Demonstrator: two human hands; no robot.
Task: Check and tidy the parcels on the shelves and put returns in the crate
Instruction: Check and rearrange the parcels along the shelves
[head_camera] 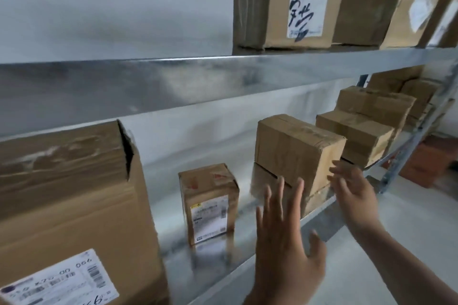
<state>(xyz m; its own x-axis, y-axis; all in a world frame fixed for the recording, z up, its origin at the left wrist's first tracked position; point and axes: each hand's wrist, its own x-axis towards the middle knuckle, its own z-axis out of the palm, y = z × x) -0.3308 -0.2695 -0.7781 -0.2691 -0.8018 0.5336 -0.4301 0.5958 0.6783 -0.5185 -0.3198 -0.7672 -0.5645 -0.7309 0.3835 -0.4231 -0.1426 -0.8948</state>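
Note:
Cardboard parcels stand on a metal shelf. A medium parcel sits on top of a lower box at mid-shelf. My left hand is raised in front of this stack with fingers spread straight, holding nothing. My right hand is open just right of the stack, palm turned toward it, close to its side; contact is unclear. A small labelled parcel stands upright to the left of the stack. A large labelled box fills the near left.
More parcels line the shelf further right. The upper shelf carries big boxes. A shelf upright stands at right, and an orange-brown object sits on the grey floor beyond it.

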